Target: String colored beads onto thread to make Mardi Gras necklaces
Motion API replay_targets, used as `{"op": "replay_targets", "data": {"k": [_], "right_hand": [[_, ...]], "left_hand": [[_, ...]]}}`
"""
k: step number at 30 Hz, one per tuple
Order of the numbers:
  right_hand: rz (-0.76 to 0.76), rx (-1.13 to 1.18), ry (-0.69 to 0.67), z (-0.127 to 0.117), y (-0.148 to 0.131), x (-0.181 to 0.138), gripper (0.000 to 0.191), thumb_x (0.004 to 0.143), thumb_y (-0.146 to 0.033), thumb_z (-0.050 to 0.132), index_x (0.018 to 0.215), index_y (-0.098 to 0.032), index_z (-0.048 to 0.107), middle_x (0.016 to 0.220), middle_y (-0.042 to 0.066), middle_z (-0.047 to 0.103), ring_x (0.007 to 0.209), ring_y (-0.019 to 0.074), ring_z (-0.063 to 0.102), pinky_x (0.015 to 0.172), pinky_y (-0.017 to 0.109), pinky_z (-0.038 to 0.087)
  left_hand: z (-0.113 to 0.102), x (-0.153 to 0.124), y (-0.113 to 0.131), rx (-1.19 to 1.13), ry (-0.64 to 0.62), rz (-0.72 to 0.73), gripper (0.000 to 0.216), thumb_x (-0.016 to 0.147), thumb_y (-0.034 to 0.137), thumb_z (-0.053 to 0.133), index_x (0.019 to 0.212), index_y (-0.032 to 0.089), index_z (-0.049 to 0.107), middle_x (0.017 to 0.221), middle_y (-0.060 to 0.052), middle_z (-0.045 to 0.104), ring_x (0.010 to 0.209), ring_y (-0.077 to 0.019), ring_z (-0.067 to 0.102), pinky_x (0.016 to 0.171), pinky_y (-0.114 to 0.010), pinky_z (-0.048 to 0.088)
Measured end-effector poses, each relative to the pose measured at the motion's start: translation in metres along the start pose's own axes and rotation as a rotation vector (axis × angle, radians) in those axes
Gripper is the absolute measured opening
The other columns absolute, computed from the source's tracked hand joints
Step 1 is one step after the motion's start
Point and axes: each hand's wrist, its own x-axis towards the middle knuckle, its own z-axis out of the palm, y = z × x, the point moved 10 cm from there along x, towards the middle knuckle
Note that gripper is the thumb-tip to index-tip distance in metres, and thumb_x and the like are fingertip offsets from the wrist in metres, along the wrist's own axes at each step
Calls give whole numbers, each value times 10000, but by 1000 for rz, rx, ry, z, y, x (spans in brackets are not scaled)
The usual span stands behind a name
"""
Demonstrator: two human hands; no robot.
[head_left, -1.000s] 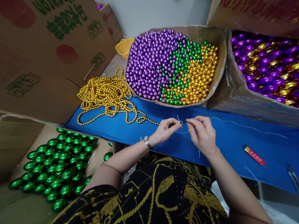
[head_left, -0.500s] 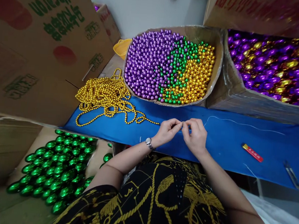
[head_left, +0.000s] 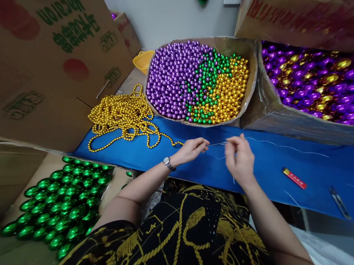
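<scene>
My left hand (head_left: 191, 150) is closed around the end of a gold bead string (head_left: 178, 143), which trails left into a heap of gold bead strings (head_left: 118, 111) on the blue cloth (head_left: 151, 161). From its fingertips a thin white thread (head_left: 216, 144) runs taut across to my right hand (head_left: 240, 159). The right thumb and forefinger pinch that thread; just where it ends is hard to make out. More pale thread (head_left: 287, 145) lies on the cloth to the right.
Behind my hands stands a box (head_left: 251, 87) of purple, green and gold beads. Another box (head_left: 265, 108) at right holds shiny purple and gold beads. A red lighter (head_left: 294, 178) and a cutter knife (head_left: 340, 202) lie at right. Large green beads (head_left: 65, 201) fill the lower left.
My hands have parted, left hand going left and right hand going right, with the thread now stretched between them. The view has also shifted slightly.
</scene>
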Motion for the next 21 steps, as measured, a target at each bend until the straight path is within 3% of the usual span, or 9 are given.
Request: {"op": "replay_targets", "data": {"k": [2,4,8,12,14,17,19,21], "right_hand": [[-175,-283,-208,28,-9,-8,257,928,-330,532,1168,-301,620,785,21,543,796,185,524,1116,649,277],[-275,-438,-301,45,-9,-16,293,904,-304,576,1186,-357,630,763,7,510,811,182,492,1105,693,229],[-344,-544,-315,48,-9,-21,143,881,-358,617,997,-350,700,834,15,499,895,194,467,1091,715,190],[-342,-555,-306,39,-10,-22,155,867,-383,625,777,-269,681,885,36,518,1006,239,462,1088,741,133],[-324,-554,-297,34,-9,-22,184,857,-370,632,721,-246,649,932,42,550,1088,267,454,1092,745,87],[-257,-540,-297,28,-1,-23,192,876,-347,600,720,-237,627,975,28,607,1158,281,469,1090,742,31],[-140,-452,-352,27,12,-24,201,917,-358,537,785,-243,636,924,11,642,1058,244,549,1100,689,132],[39,-268,-447,32,30,-28,243,958,-386,455,889,-245,640,846,0,659,852,185,606,1026,532,359]], "left_hand": [[0,-2,-1,-5,-19,-14,258,932,272,473,1132,136,566,913,-89,715,692,-118,668,673,-264,524],[3,-5,0,-21,-53,-21,301,899,200,480,1189,126,509,898,-86,718,620,-99,634,617,-245,497],[3,-10,5,39,-63,14,543,812,158,578,1325,133,402,923,-80,734,620,-103,596,578,-234,434],[15,-12,11,75,-157,102,684,777,172,653,1393,163,357,999,-86,734,773,-137,645,707,-270,478],[23,-11,12,19,-200,130,626,817,231,643,1378,150,378,1004,-101,725,845,-158,664,729,-278,495],[30,-9,4,-38,-173,76,357,887,314,570,1191,130,538,969,-107,717,773,-146,670,660,-260,501],[33,-7,2,-34,-146,63,228,899,302,551,1042,131,597,952,-100,718,789,-143,672,676,-256,505],[36,-6,5,-24,-131,93,187,894,267,558,1027,139,588,939,-88,720,839,-147,674,726,-262,505]]}}
